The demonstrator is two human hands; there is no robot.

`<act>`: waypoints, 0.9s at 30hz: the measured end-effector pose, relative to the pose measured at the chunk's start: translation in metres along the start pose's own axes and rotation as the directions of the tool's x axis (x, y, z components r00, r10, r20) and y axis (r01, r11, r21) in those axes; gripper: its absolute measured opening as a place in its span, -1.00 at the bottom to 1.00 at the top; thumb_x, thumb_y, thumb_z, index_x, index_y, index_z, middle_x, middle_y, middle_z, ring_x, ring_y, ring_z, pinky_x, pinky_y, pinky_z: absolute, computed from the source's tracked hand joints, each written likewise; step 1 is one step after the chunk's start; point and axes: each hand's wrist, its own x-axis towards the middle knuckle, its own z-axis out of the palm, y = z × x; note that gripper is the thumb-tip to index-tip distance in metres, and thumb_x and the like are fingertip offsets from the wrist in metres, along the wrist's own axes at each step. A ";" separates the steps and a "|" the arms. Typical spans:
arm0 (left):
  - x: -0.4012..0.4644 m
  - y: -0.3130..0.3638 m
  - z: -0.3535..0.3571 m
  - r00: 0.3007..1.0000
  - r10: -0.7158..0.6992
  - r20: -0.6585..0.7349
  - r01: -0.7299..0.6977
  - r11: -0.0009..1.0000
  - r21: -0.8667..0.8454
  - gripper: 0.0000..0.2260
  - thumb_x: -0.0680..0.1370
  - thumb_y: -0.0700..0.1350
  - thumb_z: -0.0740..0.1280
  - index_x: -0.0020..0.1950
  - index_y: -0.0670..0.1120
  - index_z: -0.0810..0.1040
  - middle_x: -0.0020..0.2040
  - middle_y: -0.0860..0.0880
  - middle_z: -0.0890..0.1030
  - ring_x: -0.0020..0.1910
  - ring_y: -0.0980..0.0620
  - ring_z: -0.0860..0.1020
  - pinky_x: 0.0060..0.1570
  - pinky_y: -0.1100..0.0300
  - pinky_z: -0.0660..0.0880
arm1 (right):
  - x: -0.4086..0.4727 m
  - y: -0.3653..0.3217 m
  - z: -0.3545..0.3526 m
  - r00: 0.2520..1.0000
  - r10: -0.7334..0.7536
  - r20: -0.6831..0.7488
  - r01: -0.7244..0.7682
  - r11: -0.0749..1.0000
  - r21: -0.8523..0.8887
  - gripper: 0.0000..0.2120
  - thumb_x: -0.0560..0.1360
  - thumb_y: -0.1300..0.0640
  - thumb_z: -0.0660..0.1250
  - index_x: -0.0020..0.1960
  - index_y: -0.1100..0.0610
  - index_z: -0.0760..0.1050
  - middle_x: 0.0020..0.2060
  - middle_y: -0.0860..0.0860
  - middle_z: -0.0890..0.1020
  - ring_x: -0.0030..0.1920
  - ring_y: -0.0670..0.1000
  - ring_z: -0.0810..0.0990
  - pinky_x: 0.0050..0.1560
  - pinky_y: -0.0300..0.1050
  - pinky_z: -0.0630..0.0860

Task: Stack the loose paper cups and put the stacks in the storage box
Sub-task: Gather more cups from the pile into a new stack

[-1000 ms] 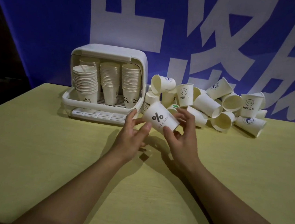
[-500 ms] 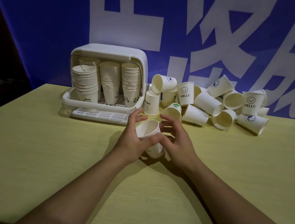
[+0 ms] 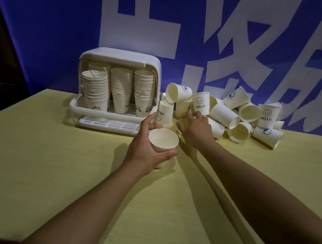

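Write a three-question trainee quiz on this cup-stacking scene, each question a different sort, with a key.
1. True or false: the left hand grips an upright paper cup with its mouth facing up.
2. Multiple choice: the right hand is (A) resting flat on the bare table, (B) reaching into the pile of loose cups, (C) inside the storage box.
3. Fill in: the word printed under the smiley on the upright cup just beyond the right hand is ____.

Key: 1 true; 2 B; 3 HELLO.
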 end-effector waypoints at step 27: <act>-0.018 0.017 0.008 0.918 -0.111 0.381 0.189 0.967 -0.173 -0.06 0.24 0.16 0.60 0.51 0.44 0.18 0.21 0.27 0.51 0.14 0.27 0.57 0.19 0.19 0.55 | -0.081 -0.003 -0.028 0.976 0.084 -0.202 0.146 0.436 0.888 -0.52 0.47 0.10 0.48 0.27 -0.16 0.36 0.19 -0.23 0.43 0.21 0.02 0.55 0.07 -0.07 0.65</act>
